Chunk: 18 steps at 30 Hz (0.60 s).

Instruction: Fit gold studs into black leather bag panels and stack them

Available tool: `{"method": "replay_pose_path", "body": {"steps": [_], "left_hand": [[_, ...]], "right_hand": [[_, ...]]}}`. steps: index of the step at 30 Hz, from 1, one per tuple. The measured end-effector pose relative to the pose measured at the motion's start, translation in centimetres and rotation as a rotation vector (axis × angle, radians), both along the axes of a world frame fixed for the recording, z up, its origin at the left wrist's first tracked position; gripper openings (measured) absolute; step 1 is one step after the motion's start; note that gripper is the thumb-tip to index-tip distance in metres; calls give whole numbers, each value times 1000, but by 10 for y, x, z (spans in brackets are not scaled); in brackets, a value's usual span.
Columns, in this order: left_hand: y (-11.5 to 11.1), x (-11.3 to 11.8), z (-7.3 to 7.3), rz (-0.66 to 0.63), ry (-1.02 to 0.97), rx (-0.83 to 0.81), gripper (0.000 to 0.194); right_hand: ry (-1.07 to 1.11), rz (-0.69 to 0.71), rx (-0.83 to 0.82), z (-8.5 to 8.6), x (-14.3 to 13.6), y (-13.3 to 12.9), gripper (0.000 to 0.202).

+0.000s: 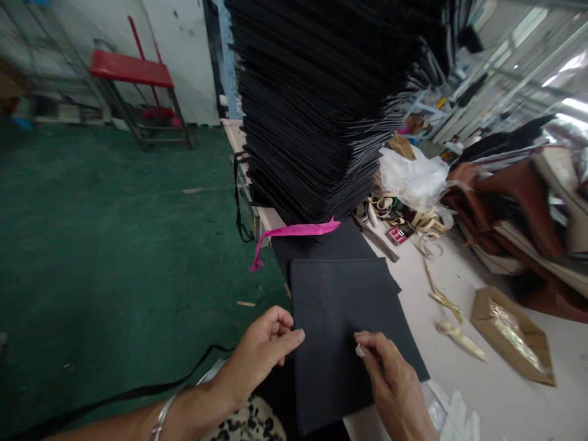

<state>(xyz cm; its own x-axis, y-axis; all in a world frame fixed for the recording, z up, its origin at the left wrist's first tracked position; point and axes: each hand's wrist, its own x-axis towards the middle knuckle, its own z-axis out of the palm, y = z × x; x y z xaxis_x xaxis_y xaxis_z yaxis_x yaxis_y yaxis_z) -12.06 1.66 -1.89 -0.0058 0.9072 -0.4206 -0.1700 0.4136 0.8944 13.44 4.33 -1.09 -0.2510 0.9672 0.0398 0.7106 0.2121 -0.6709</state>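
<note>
A flat, black, rectangular panel (333,300) overhangs the pale desk's (459,275) left edge. Our left hand (261,346) curls at its side, whether gripping we cannot tell; over it, our right hand (392,373) pinches a tiny whitish piece (359,351).

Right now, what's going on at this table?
A person is handling a black panel at the table's edge. The left hand is at the panel's left edge; whether it grips is unclear. The right hand, over the panel, pinches a small pale piece, too small to identify. Beyond are a pink strip and a tall stack of black sheets. A cardboard box of gold-coloured bits sits off to the right.
</note>
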Motion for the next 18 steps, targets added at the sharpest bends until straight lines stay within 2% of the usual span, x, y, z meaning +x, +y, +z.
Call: {"method": "replay_pose_path", "body": {"steps": [3, 7, 10, 13, 18], "left_hand": [[-3, 2, 6, -119, 132, 93, 29], [-16, 2, 20, -306, 377, 164, 23], [-24, 1, 27, -418, 414, 171, 20], [-18, 0, 36, -487, 485, 138, 30], [5, -3, 61, -562, 663, 156, 46]], "right_hand": [[36, -21, 8, -5, 5, -15, 16], [98, -56, -36, 0, 10, -35, 16], [160, -132, -119, 5, 12, -45, 20], [221, -208, -181, 6, 13, -48, 24], [275, -262, -221, 2, 10, -44, 29]]}}
